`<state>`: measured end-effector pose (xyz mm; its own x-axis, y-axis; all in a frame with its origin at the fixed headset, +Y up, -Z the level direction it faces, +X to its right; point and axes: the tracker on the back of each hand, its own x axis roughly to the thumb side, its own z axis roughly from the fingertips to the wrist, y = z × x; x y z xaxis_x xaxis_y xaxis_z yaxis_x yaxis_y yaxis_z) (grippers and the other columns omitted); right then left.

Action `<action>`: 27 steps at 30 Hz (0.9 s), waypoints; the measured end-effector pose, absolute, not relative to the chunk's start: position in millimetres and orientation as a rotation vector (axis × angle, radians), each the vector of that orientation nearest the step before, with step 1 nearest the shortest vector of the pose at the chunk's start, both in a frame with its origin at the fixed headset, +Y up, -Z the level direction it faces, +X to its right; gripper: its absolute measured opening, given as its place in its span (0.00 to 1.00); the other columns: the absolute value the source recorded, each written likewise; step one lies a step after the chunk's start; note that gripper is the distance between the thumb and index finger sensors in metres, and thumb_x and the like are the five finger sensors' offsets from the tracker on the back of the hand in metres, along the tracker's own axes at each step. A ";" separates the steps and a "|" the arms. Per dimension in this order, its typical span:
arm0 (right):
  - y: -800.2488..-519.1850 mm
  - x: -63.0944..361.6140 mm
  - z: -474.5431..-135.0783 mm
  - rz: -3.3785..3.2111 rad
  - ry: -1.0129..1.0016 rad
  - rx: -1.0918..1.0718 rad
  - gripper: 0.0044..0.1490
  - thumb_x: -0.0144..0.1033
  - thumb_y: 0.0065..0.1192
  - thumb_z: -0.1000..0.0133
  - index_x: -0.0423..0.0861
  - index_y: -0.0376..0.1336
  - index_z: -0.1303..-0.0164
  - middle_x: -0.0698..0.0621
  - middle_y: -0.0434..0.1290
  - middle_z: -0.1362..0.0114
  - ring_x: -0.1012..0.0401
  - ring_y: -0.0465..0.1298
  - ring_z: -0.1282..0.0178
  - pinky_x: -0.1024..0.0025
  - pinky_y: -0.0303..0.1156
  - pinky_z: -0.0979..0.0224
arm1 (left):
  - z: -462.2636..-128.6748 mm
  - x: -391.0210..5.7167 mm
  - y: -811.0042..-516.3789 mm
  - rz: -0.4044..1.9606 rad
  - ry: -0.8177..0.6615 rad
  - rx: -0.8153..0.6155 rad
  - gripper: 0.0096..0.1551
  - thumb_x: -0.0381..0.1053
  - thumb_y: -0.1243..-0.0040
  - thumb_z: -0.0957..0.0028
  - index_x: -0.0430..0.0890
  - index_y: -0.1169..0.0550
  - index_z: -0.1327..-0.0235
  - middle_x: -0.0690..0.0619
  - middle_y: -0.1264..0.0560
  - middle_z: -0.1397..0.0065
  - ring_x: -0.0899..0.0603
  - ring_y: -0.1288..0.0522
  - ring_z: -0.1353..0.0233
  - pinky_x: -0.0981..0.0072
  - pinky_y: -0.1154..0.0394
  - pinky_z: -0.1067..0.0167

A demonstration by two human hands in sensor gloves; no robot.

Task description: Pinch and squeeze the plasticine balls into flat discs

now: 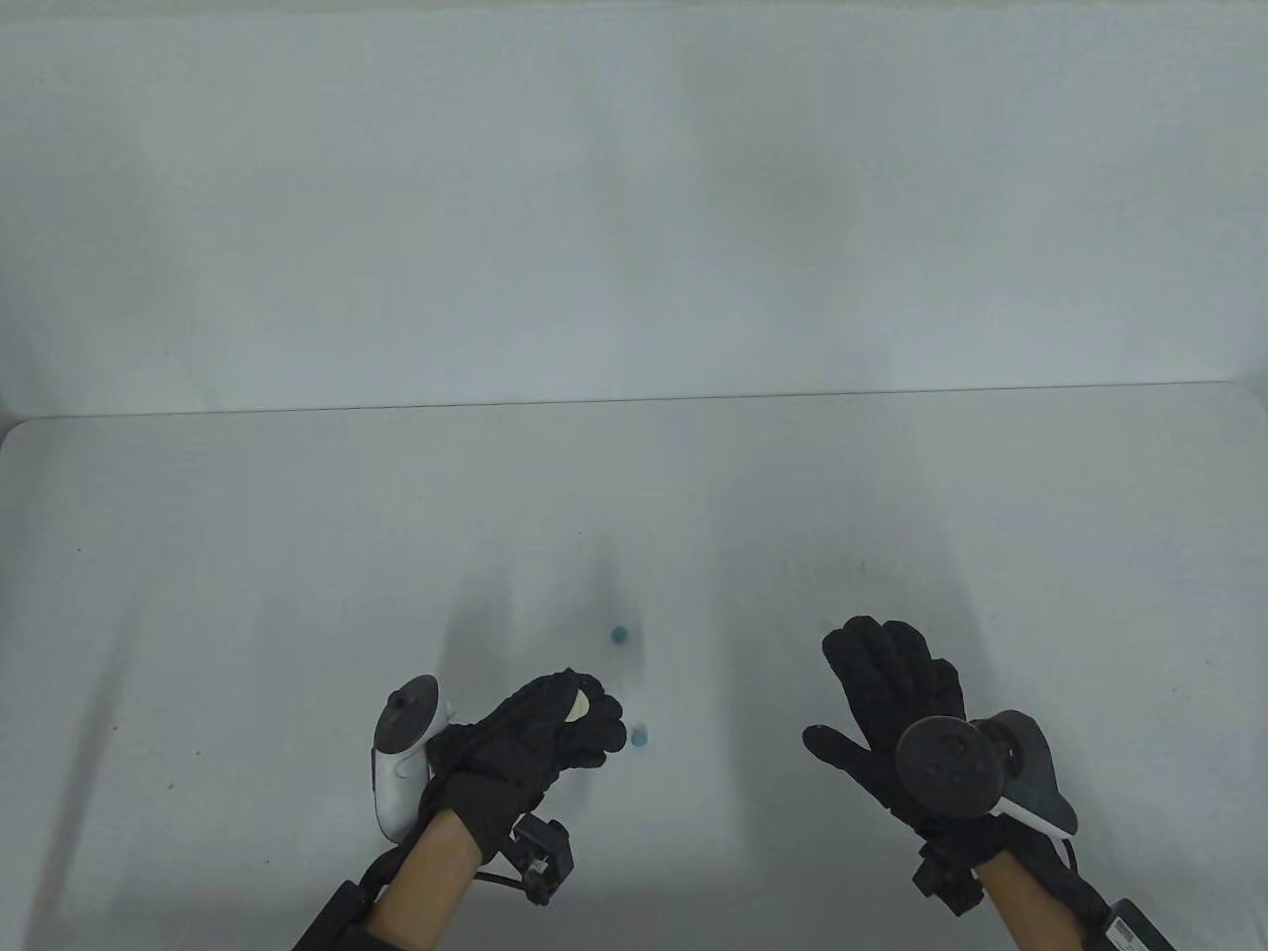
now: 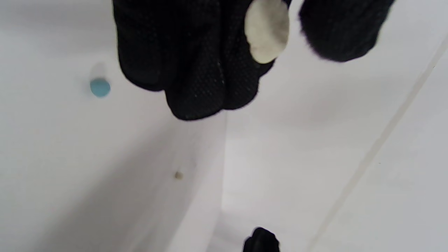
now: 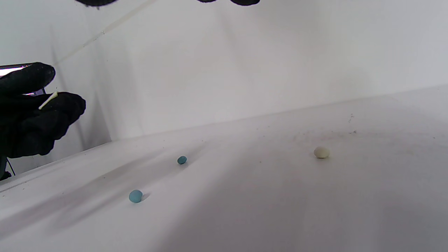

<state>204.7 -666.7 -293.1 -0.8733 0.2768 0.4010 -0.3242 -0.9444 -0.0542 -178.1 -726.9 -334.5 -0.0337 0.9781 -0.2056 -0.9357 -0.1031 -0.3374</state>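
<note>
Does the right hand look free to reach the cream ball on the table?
Probably yes. The right hand is open and holds nothing, and the cream ball lies alone on bare table, apart from the two blue balls. Nothing visible blocks it.

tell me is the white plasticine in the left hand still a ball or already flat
Already flat. The white plasticine shows as a broad round disc in the left hand; the right wrist view shows it edge-on as a thin sliver between the fingertips.
</note>
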 end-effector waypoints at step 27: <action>-665.2 204.3 -291.6 2.758 -0.190 0.581 0.53 0.68 0.38 0.38 0.45 0.40 0.12 0.40 0.43 0.09 0.34 0.46 0.12 0.25 0.51 0.24 | -336.5 -182.3 -723.2 1.682 -0.160 -0.385 0.28 0.46 0.49 0.38 0.37 0.33 0.28 0.39 0.26 0.29 0.39 0.19 0.33 0.51 0.23 0.34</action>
<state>204.3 -665.2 -291.6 -0.8678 0.2773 0.4124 -0.3312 -0.9414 -0.0641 -182.3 -723.2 -336.5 -0.1046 0.9817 -0.1592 -0.9342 -0.1519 -0.3229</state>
